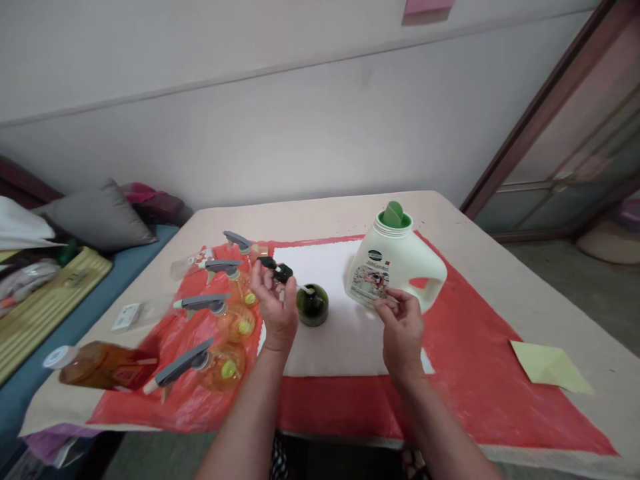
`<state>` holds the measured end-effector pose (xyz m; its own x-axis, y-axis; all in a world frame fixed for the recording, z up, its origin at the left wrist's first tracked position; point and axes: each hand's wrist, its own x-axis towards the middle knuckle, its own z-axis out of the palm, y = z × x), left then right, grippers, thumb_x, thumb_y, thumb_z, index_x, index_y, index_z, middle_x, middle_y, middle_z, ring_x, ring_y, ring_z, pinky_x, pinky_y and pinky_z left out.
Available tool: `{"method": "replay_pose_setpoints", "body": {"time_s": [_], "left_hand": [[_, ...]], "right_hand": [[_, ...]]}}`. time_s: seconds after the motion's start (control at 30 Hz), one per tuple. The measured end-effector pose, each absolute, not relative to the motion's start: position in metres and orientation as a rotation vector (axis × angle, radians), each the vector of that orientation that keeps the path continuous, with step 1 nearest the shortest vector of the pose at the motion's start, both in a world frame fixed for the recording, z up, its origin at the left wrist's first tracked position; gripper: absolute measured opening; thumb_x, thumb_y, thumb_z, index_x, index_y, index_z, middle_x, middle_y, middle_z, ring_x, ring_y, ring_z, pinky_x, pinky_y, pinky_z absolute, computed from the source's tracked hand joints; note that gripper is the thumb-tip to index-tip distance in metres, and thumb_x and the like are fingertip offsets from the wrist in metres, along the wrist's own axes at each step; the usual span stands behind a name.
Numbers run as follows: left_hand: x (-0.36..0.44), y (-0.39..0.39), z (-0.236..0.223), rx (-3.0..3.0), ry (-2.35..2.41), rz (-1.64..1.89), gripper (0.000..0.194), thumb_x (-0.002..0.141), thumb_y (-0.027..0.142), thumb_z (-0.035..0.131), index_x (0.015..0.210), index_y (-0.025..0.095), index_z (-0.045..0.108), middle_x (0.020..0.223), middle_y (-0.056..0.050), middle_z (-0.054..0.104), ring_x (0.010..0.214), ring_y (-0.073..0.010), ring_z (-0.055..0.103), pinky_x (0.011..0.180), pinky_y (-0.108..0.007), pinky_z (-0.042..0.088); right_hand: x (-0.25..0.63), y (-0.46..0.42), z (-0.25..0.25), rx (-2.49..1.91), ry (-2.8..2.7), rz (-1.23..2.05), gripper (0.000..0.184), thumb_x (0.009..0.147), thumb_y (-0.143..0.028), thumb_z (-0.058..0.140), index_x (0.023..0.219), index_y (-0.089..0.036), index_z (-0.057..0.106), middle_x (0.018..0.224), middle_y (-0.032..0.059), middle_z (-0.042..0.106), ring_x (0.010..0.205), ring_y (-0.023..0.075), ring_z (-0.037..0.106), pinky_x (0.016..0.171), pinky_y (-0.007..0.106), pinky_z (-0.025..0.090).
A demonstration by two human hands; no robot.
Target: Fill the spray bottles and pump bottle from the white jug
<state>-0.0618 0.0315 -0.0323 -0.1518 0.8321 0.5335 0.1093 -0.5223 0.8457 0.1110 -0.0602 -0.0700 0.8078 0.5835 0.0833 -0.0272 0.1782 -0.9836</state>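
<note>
My left hand (274, 307) is closed round a dark pump head (283, 272). Its pale dip tube slants down to the mouth of a round dark green bottle (313, 307), which stands upright on a white sheet (320, 353). My right hand (403, 327) has its thumb and fingertips drawn together in front of the label of a cream detergent jug (373, 260). Whether those fingers touch the jug or pinch something small, I cannot make out. The jug stands upright with a green spout (394, 215) in its uncapped neck.
Several orange-tinted spray bottles (235, 323) with grey trigger heads stand left on a red sheet (350, 407). A bottle of amber liquid (100, 365) lies at the left edge beside clear packaging (127, 317). Yellow paper (550, 367) rests at right. A wall (320, 147) rises behind the table.
</note>
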Motion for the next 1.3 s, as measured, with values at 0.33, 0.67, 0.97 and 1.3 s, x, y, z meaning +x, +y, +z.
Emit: {"method": "replay_pose_setpoints", "body": {"time_s": [0.33, 0.67, 0.97, 1.3], "left_hand": [[-0.062, 0.030, -0.051, 1.781, 1.305, 1.143, 0.024, 0.083, 0.018, 0.053, 0.104, 0.023, 0.064, 0.106, -0.006, 0.070, 0.107, -0.0225, 0.063, 0.100, -0.038, 0.047], [-0.064, 0.033, -0.055, 1.817, 1.315, 1.023, 0.027, 0.074, 0.028, 0.071, 0.100, 0.021, 0.071, 0.107, -0.008, 0.073, 0.109, -0.0269, 0.062, 0.103, -0.042, 0.044], [-0.076, 0.031, -0.016, 1.390, 1.106, 1.215, 0.030, 0.073, 0.042, 0.077, 0.091, 0.017, 0.074, 0.087, -0.004, 0.074, 0.085, -0.0203, 0.067, 0.080, -0.032, 0.052], [-0.070, 0.007, 0.012, 0.950, 0.769, 1.266, 0.043, 0.074, 0.050, 0.081, 0.099, 0.017, 0.071, 0.104, -0.011, 0.077, 0.102, -0.0237, 0.071, 0.093, -0.037, 0.053]], "right_hand": [[0.089, -0.060, -0.073, -1.439, -0.715, 0.600, 0.044, 0.074, -0.041, 0.069, 0.109, -0.020, 0.056, 0.094, 0.0059, 0.067, 0.085, 0.0207, 0.064, 0.081, 0.041, 0.052], [0.075, -0.045, -0.086, -1.399, -0.882, 0.950, 0.073, 0.053, -0.022, 0.068, 0.125, -0.023, 0.061, 0.134, 0.0096, 0.063, 0.131, 0.0307, 0.054, 0.118, 0.054, 0.032], [0.071, -0.053, -0.072, -1.052, -0.535, 1.410, 0.068, 0.076, -0.048, 0.065, 0.140, -0.035, 0.046, 0.149, 0.0063, 0.052, 0.128, 0.0303, 0.058, 0.102, 0.055, 0.049], [0.064, -0.074, -0.039, -0.517, -0.358, 1.476, 0.068, 0.063, -0.027, 0.083, 0.125, -0.035, 0.058, 0.137, 0.0013, 0.060, 0.118, 0.0278, 0.060, 0.093, 0.045, 0.054]]}}
